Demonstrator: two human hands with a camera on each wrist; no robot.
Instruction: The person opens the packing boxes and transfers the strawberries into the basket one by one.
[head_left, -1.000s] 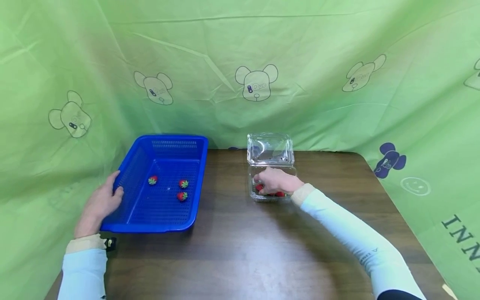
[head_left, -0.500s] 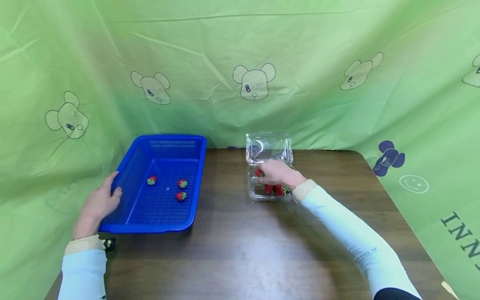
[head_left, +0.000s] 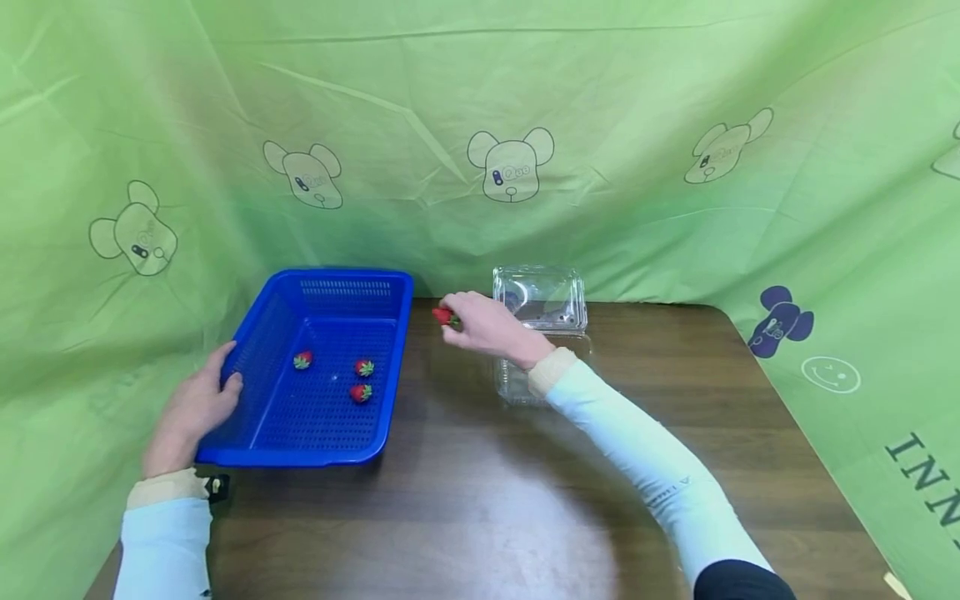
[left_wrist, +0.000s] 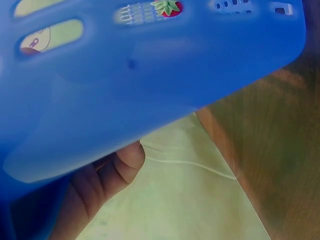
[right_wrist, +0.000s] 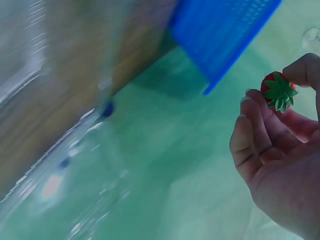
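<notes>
My right hand [head_left: 491,327] pinches a red strawberry [right_wrist: 276,89] with a green leafy cap between thumb and fingertips. It is raised over the table, between the clear plastic box [head_left: 513,385] and the blue basket [head_left: 292,457]. On the left, my left hand [head_left: 191,412] grips the basket's side rim, its fingers curled under the edge in the left wrist view. Inside the perforated basket lie a strawberry [head_left: 302,360] toward the left and two more strawberries at right, one upper [head_left: 364,367] and one lower [head_left: 361,392]. My right forearm covers much of the box's base.
The box's clear lid [head_left: 543,296] stands raised at the back, against a green curtain [head_left: 637,225] printed with bear heads. A brown wooden table [head_left: 450,517] bears everything, and the curtain closes in its back and sides.
My right hand has lifted a strawberry out of the clear box and carried it left toward the basket. The left hand keeps its hold on the rim.
</notes>
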